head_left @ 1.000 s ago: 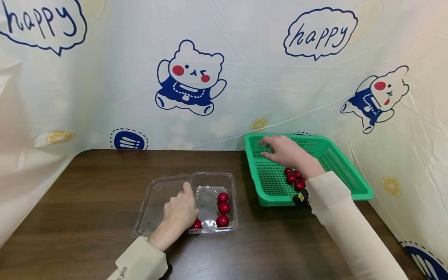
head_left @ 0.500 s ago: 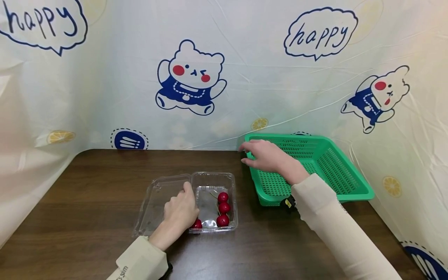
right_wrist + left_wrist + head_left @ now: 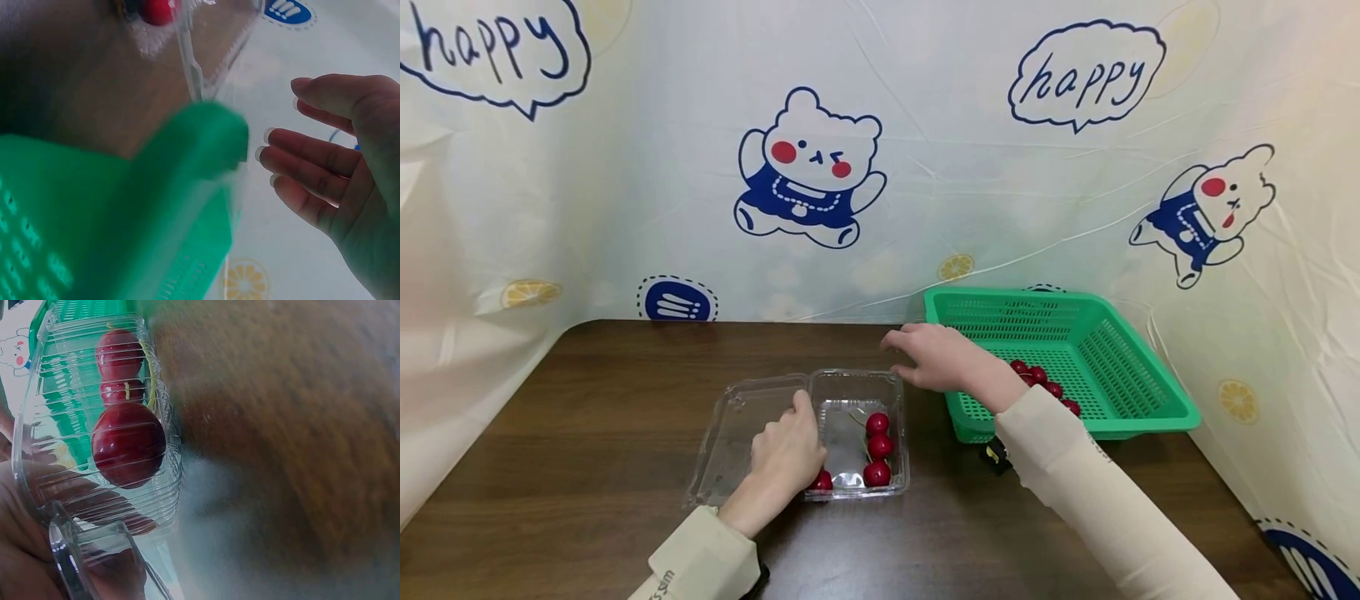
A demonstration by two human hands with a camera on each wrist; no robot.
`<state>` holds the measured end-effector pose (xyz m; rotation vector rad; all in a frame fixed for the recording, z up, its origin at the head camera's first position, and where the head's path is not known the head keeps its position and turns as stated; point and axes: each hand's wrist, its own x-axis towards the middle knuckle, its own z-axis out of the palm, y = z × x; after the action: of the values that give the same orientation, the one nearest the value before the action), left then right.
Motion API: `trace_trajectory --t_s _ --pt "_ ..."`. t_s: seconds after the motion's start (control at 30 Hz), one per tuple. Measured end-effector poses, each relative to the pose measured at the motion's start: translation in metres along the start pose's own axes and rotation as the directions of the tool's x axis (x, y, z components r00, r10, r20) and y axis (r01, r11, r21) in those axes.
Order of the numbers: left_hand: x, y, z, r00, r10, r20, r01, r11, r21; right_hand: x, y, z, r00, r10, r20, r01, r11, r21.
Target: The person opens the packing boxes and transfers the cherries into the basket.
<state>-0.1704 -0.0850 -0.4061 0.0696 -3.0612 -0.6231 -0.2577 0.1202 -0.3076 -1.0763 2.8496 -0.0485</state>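
A clear plastic clamshell box (image 3: pixel 853 398) lies with its lid (image 3: pixel 733 417) folded out to the left. Three red cherries (image 3: pixel 879 447) line its right side, and another cherry (image 3: pixel 822 480) shows beside my left hand (image 3: pixel 786 450). That hand grips the box near the hinge; in the left wrist view its fingers (image 3: pixel 94 497) show through the clear wall. My right hand (image 3: pixel 936 358) hovers between the box and the green basket (image 3: pixel 1120 358). In the right wrist view its thumb and fingers are apart, and no cherry shows between them.
Several cherries (image 3: pixel 1037 375) lie inside the basket, partly hidden by my right forearm. The basket's near-left rim is under that arm. A printed cloth (image 3: pixel 925 192) hangs behind the brown wooden table (image 3: pixel 625 433).
My right hand has moved left and toward me, from above the basket to beside the box. The cherries in the basket show again from behind the arm. My left hand stays put.
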Motion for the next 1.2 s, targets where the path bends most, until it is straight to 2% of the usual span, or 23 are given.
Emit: trace_trajectory --t_s 0.3,0.57,0.83,1.07,1.2 --pt "0.001 0.001 -0.001 1.0 0.002 0.001 -0.002 1.0 0.005 0.004 -0.014 0.018 0.996 -0.08 0.031 0.081 0.997 -0.004" --pt "0.001 0.0 0.0 1.0 -0.004 0.006 0.004 1.0 0.001 0.008 -0.028 0.033 0.99 -0.105 0.091 0.112 0.991 -0.077" --pt "0.001 0.0 0.0 1.0 -0.002 0.008 0.002 1.0 0.001 0.01 -0.035 0.045 0.986 -0.121 0.112 0.135 0.983 -0.125" --pt "0.001 0.0 0.0 1.0 -0.001 0.004 0.001 1.0 -0.002 0.012 -0.041 0.055 0.978 -0.164 0.129 0.192 0.95 -0.245" --pt "0.001 0.0 0.0 1.0 0.003 0.006 -0.003 1.0 -0.005 0.011 -0.043 0.058 0.976 -0.163 0.146 0.2 0.935 -0.292"
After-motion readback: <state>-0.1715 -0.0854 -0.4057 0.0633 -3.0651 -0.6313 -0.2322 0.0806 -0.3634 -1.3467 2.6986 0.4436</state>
